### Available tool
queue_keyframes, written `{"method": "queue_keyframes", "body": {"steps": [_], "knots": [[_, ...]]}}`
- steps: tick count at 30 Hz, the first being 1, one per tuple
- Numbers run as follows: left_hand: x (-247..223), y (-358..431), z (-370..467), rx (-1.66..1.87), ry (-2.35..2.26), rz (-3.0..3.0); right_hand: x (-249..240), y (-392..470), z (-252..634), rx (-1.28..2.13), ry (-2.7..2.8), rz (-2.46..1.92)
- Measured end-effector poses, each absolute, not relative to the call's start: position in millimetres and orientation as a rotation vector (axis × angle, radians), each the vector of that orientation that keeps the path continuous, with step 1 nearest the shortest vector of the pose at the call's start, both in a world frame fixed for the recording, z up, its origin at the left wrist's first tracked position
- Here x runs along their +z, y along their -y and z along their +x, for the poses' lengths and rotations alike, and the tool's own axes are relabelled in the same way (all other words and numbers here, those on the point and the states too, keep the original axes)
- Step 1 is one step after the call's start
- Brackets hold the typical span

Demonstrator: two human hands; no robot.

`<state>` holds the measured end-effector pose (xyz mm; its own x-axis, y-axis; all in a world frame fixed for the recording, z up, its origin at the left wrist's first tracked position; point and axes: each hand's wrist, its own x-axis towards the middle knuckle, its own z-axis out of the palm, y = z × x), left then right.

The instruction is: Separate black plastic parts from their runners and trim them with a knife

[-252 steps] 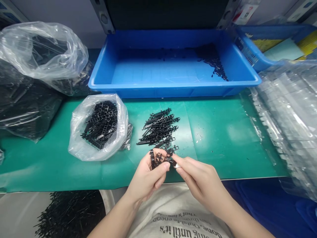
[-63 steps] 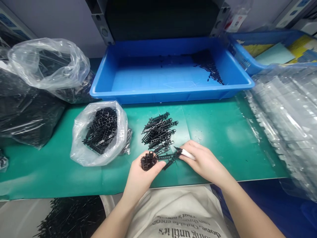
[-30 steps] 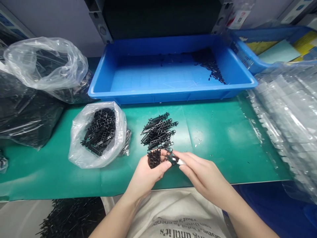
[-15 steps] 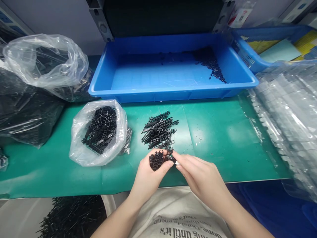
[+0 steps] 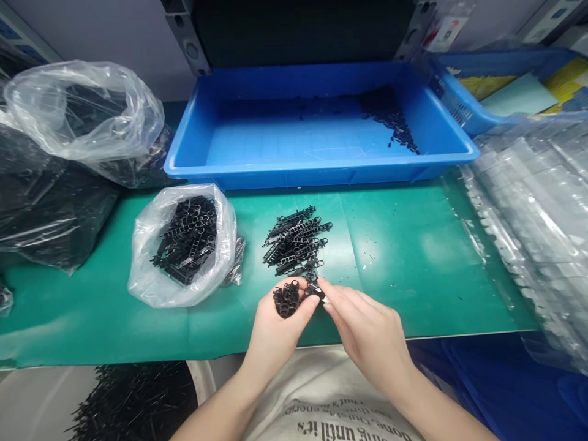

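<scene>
My left hand (image 5: 275, 324) is closed around a bunch of black plastic parts (image 5: 287, 299) with ring-shaped ends, near the table's front edge. Its thumb and fingertips meet my right hand (image 5: 367, 321), whose fingers pinch at a small dark piece (image 5: 314, 290) between the two hands. What exactly the right fingertips hold is mostly hidden; a small white spot shows there. Just beyond the hands, a pile of the same black ladder-like parts (image 5: 296, 239) lies on the green table. Left of it stands an open clear plastic bag (image 5: 138, 269) filled with similar parts.
A blue tray (image 5: 321, 166) at the back holds small black pieces (image 5: 399, 131) at its right. Clear plastic trays (image 5: 542, 208) are stacked on the right. Large plastic bags (image 5: 87, 147) stand at the left. Below the table, a white tub (image 5: 204, 380) contains many thin black pieces.
Both hands have shifted slightly left, and the bunch in my left hand has tilted a little. The pile and the bag have stayed put.
</scene>
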<state>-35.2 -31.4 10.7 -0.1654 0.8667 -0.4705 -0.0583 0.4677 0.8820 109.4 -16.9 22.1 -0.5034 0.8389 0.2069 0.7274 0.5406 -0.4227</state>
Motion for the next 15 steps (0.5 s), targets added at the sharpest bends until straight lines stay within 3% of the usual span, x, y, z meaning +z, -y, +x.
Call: {"method": "queue_keyframes", "body": {"steps": [9, 15], "knots": [[16, 29, -38, 0.946, -1.497, 0.780, 13, -3, 126, 0.528, 2.398, -1.476], [19, 24, -52, 0.937, -1.592, 0.850, 19, -20, 132, 0.852, 2.564, -1.469]]}}
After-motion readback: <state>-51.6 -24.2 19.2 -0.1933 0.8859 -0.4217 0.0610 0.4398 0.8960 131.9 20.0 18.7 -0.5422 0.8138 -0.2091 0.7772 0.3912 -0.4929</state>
